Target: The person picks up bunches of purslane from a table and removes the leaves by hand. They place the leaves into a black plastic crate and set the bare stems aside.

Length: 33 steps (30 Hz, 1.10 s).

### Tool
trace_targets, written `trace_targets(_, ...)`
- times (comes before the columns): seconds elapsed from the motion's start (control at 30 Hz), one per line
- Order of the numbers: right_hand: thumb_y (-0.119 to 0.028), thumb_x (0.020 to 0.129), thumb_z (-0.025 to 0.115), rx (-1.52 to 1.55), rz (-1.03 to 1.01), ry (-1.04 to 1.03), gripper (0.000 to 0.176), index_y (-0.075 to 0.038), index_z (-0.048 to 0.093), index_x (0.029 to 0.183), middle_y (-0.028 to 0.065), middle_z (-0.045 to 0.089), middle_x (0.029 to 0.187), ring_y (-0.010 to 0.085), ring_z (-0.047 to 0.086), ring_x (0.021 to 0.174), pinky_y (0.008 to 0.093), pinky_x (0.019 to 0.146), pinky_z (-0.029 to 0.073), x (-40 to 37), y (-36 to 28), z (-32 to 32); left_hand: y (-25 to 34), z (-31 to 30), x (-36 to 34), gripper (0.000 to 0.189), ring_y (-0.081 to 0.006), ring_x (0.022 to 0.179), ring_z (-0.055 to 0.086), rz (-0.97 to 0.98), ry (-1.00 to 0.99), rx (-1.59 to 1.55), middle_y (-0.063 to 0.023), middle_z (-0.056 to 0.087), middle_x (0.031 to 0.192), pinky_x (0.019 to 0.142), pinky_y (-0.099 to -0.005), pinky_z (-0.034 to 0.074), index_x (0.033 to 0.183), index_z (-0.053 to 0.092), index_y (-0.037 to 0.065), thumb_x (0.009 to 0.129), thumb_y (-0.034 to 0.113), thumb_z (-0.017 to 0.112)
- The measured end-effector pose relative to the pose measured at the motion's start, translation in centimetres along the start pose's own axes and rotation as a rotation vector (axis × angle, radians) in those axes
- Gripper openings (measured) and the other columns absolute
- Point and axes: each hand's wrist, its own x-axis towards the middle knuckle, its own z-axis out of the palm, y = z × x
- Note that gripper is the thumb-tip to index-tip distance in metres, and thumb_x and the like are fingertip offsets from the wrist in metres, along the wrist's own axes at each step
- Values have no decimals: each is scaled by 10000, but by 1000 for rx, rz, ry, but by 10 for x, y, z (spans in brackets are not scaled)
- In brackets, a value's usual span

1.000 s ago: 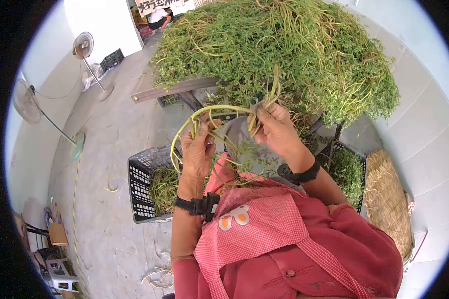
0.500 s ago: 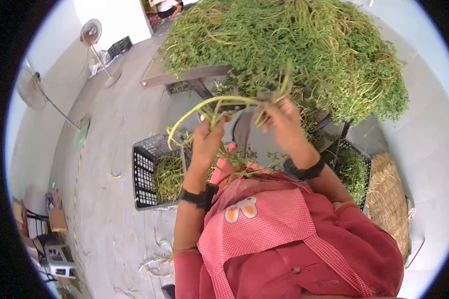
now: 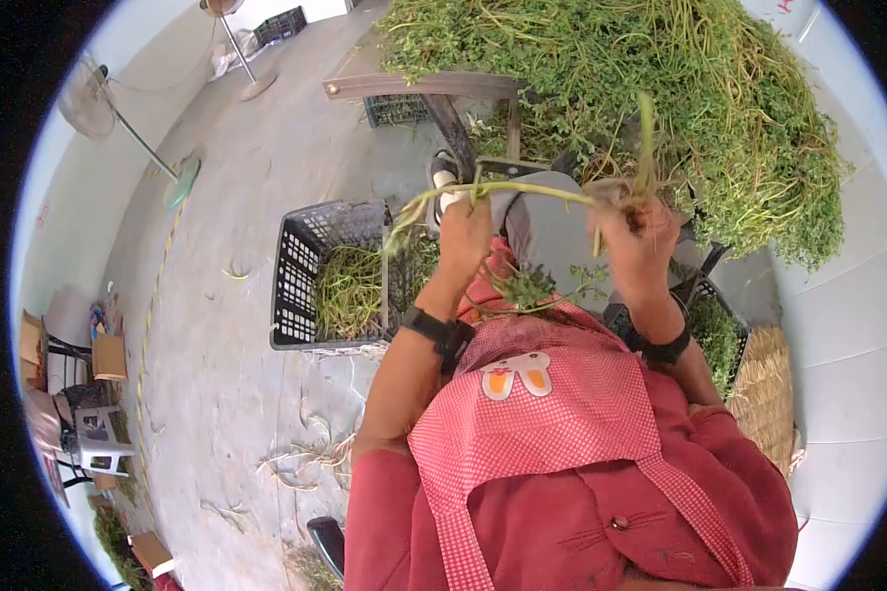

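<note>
My left hand [image 3: 465, 236] is closed on green plant stems [image 3: 522, 187], which stretch across to my right hand [image 3: 641, 236]. The right one is closed too, round stems with brownish roots, and one thick stem sticks up above it. Leafy sprigs [image 3: 527, 288] hang below and between both hands, over the red checked apron [image 3: 552, 414]. Beyond them a large heap of leafy green plants [image 3: 601, 59] covers the table [image 3: 365, 87].
A black crate [image 3: 291, 295] with stems stands on the floor at left, another crate [image 3: 724, 325] with greens at right beside a woven straw mat [image 3: 764, 394]. Two standing fans [image 3: 182, 182] [image 3: 256, 84] are at upper left. Loose stems [image 3: 310, 458] lie on the floor.
The view has shifted, so the crate and heap appear elsewhere in the frame. My hands are farther apart, still gripping the stems, and the stem between them is straighter.
</note>
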Motion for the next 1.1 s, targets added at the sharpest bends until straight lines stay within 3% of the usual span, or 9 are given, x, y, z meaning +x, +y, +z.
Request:
trace_targets(0.1, -3, 798, 572, -189, -123, 32, 100, 3, 616, 888, -7, 578, 657, 28, 490, 529, 195, 462, 394, 6, -7, -3, 5, -1, -13, 321, -448, 702, 537, 284, 18, 209, -274, 557, 710, 620, -465, 412, 829, 581, -40, 870, 249, 449)
trace_targets(0.17, -15, 793, 584, 132, -75, 73, 93, 5, 616, 878, -16, 580, 644, 29, 514, 543, 194, 465, 406, 15, -1, -10, 13, -5, -17, 303, -451, 714, 538, 290, -79, 174, -278, 558, 719, 628, -483, 410, 839, 575, -42, 872, 228, 441)
trace_targets(0.37, -18, 774, 601, -243, 39, 73, 76, 3, 610, 847, 24, 594, 655, 50, 539, 535, 211, 474, 436, 0, -20, -4, -30, 3, -4, 301, -445, 723, 552, 253, -168, 408, -280, 567, 732, 651, -484, 436, 806, 589, -44, 832, 239, 489)
trace_targets(0.47, -52, 786, 597, 288, -365, 393, 77, 4, 625, 831, 26, 584, 619, 50, 520, 501, 213, 436, 407, 26, -42, -33, -86, -13, -21, 290, -432, 773, 583, 152, -302, 664, -297, 565, 766, 667, -482, 439, 802, 586, -65, 812, 212, 500)
trace_targets(0.6, -77, 819, 561, 60, -324, 137, 114, 10, 622, 860, 35, 579, 617, 61, 461, 451, 213, 383, 321, 55, -41, -81, -25, -18, -39, 281, -433, 733, 580, 216, -459, 616, -289, 567, 747, 641, -462, 451, 750, 593, -57, 787, 217, 542)
trace_targets(0.7, -59, 835, 530, 238, -167, 47, 139, 19, 616, 911, 46, 581, 617, 63, 422, 421, 203, 365, 280, 56, -35, -75, 13, -43, -44, 355, -350, 608, 588, 291, -428, 506, -186, 620, 684, 577, -428, 454, 683, 614, -37, 787, 302, 602)
trace_targets(0.87, -54, 845, 510, 423, -31, 8, 165, 16, 616, 951, 76, 579, 603, 67, 438, 418, 187, 360, 285, 55, -8, -84, 64, -86, -38, 216, -62, 599, 495, -67, -298, -170, 35, 565, 644, 531, -241, 400, 795, 653, 14, 891, 169, 537)
trace_targets(1.03, -67, 856, 495, 607, -11, -63, 167, 0, 609, 958, 71, 532, 559, 106, 443, 431, 214, 383, 312, 56, -7, -86, 89, -65, -18, 204, -17, 582, 398, 209, -148, -92, 62, 561, 698, 520, -176, 321, 997, 659, 39, 906, 152, 516)
trace_targets(1.1, -69, 859, 494, 623, -7, -73, 164, 2, 605, 957, 72, 527, 558, 108, 445, 435, 215, 384, 312, 54, -4, -91, 87, -52, -14, 209, -18, 566, 371, 70, -412, -147, 72, 545, 694, 510, -172, 305, 990, 657, 30, 912, 161, 514)
